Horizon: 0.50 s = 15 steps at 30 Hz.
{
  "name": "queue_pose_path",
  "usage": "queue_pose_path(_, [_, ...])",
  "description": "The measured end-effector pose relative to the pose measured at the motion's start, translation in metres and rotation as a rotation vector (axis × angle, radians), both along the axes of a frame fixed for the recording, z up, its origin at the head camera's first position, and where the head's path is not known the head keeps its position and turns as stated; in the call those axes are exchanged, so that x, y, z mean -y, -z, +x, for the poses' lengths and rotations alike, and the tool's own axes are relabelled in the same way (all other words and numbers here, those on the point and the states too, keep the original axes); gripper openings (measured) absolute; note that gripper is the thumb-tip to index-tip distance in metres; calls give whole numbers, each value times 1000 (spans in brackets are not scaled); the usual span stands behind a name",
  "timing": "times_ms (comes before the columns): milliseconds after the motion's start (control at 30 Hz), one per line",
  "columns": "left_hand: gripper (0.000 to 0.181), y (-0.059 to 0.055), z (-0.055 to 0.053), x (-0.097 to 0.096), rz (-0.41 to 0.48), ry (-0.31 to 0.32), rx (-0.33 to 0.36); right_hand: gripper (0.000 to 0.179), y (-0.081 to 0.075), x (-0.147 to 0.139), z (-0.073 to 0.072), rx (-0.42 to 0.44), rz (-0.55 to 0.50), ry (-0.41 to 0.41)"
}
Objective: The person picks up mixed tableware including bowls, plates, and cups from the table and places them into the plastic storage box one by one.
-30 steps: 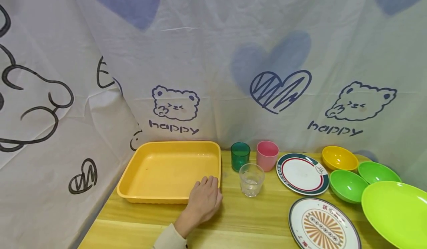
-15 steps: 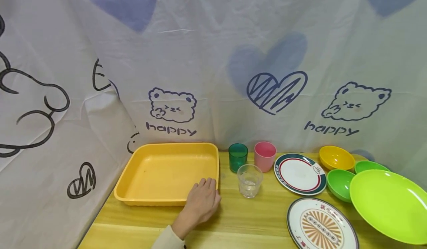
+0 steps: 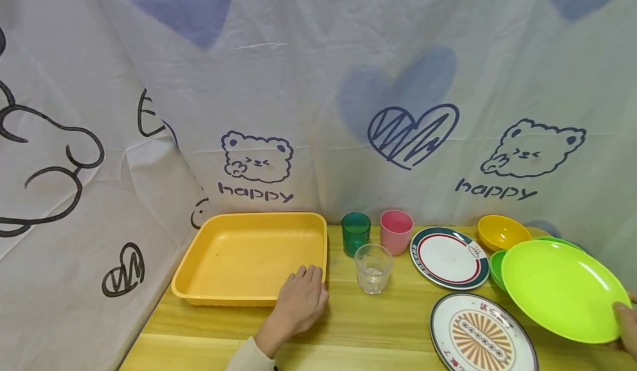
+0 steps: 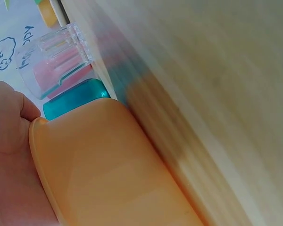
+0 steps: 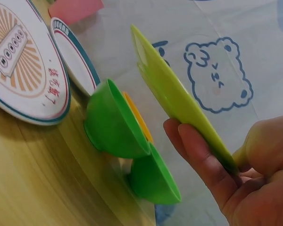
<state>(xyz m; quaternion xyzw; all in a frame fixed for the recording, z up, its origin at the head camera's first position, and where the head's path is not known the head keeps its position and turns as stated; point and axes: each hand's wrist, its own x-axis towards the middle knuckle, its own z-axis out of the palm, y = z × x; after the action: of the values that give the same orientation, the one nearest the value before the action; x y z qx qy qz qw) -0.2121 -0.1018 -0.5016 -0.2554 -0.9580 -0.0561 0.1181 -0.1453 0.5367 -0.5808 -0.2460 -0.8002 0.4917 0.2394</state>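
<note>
I watch the green plate (image 3: 562,291) swing leftward above the bench (image 3: 378,335) toward its right edge, the right hand (image 3: 628,325) now showing, its fingers (image 5: 205,160) pinching the rim, so carrying seems underway, while the left hand (image 3: 301,300) grips the tray (image 3: 244,257) near the left edge.

A pale sheet (image 3: 318,56), creased and softly rippled, hangs behind the table (image 3: 388,327); large blue hearts (image 3: 179,6) are printed on it, and lower down sits a scribbled heart (image 3: 413,139) in dark outline; a line-drawn bear (image 3: 257,158) stands to each side of that one, with the word "happy" (image 3: 256,192) beneath; at the left a side sheet (image 3: 55,205) meets it in a corner, bearing thick black curves and a small heart (image 3: 123,271); the table is yellowish wood with visible seams; the light is soft, leaving the cloth greyish.
</note>
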Motion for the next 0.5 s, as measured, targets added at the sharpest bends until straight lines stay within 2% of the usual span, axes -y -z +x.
queue_pose_path(67, [15, 1, 0, 0, 7, 2, -5, 42, 0, 4, -6, 36, -30, 69])
queue_pose_path(133, [15, 1, 0, 0, 10, 2, -5, 45, 1, 6, -10, 49, -63, 100])
queue_pose_path(167, [15, 1, 0, 0, 11, 0, -2, 48, 0, 8, -13, 65, -73, 107])
queue_pose_path(300, [17, 0, 0, -1, 4, -10, 22, 57, -7, 18, -18, 101, 21, 72])
queue_pose_path(367, [17, 0, -1, -2, 2, -12, 28, 60, -22, 34, -16, 125, 59, 50])
queue_pose_path(500, [16, 0, -1, -2, 4, -10, 26, 59, -77, 83, -2, 154, 59, -32])
